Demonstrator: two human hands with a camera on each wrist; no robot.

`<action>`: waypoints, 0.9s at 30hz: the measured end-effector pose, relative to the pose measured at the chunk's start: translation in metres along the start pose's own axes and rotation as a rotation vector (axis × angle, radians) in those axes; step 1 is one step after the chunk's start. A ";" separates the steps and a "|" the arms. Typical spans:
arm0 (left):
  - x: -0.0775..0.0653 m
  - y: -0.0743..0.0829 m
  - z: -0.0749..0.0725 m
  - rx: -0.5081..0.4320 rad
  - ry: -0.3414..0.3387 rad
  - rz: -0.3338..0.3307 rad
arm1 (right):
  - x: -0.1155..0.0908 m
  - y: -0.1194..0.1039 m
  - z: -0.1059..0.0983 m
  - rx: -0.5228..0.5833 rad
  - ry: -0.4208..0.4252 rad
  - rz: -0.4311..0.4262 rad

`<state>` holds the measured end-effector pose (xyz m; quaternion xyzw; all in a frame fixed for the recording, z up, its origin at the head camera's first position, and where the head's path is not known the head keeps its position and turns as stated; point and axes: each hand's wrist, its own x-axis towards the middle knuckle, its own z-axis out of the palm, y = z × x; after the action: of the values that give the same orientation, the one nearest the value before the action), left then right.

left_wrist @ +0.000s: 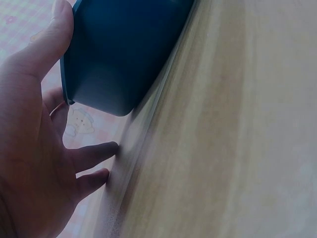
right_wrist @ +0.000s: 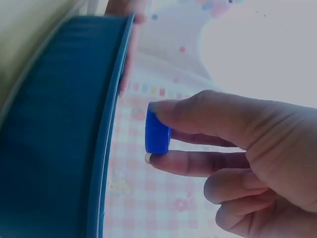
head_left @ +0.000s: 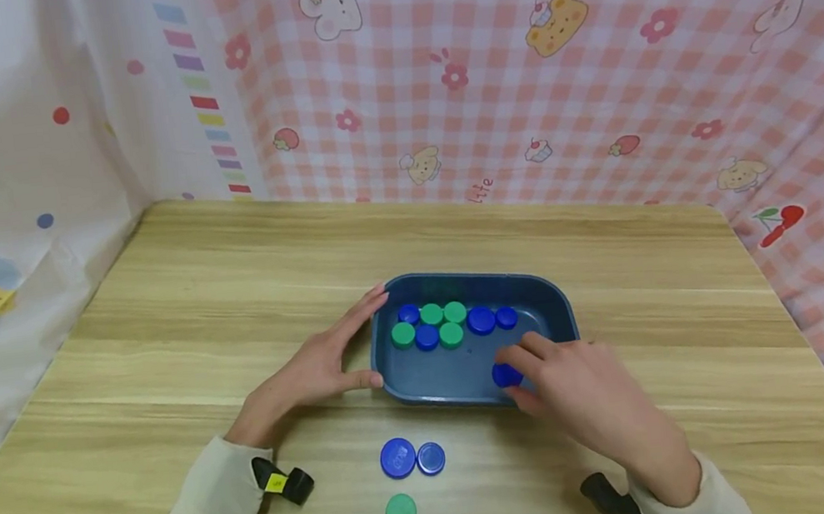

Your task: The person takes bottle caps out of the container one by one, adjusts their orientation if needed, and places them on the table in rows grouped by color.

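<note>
In the head view a dark blue tray [head_left: 425, 379] stands on the table. My right hand [head_left: 593, 397] pinches a blue bottle cap [head_left: 505, 375] between thumb and fingertips over the tray's near right part. The right wrist view shows that cap [right_wrist: 157, 130] edge-on, above the tray rim. My left hand [head_left: 314, 369] spans the tray's left end, thumb at the near corner and fingers at the far one, fairly straight. Several blue and green caps, among them a green cap [head_left: 451, 335] and a large blue cap [head_left: 481, 320], lie in the tray's far left and middle.
On the table in front of the tray lie a large blue cap [head_left: 398, 458], a smaller blue cap [head_left: 431, 458] beside it and a green cap [head_left: 401, 513] nearer me. A pink checked cloth [head_left: 488, 115] hangs behind the wooden table [head_left: 658, 298].
</note>
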<state>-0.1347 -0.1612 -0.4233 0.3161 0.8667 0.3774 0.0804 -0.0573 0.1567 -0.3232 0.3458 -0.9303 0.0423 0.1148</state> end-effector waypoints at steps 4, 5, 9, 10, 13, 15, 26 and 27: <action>0.000 -0.001 0.000 -0.001 0.001 -0.001 | -0.004 -0.010 0.001 0.045 0.036 -0.076; 0.000 -0.001 0.000 -0.001 0.000 -0.001 | -0.005 -0.013 0.002 0.059 0.037 -0.099; 0.000 -0.001 0.000 -0.001 -0.005 -0.001 | -0.010 -0.024 0.007 0.133 0.007 -0.174; 0.000 0.000 0.000 0.000 -0.006 -0.001 | -0.011 -0.026 0.008 0.145 -0.002 -0.183; -0.001 0.000 -0.001 -0.002 -0.002 -0.003 | -0.011 -0.032 0.013 0.171 -0.034 -0.193; -0.001 -0.001 0.000 -0.001 0.000 -0.003 | -0.011 -0.036 0.016 0.176 -0.059 -0.193; -0.001 -0.002 0.001 0.006 0.002 -0.005 | -0.009 -0.047 0.040 0.186 -0.161 -0.175; -0.001 -0.002 0.001 0.006 0.002 -0.004 | -0.009 -0.048 0.042 0.173 -0.159 -0.180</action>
<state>-0.1351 -0.1622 -0.4252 0.3141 0.8686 0.3749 0.0793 -0.0271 0.1198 -0.3667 0.4386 -0.8946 0.0845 0.0136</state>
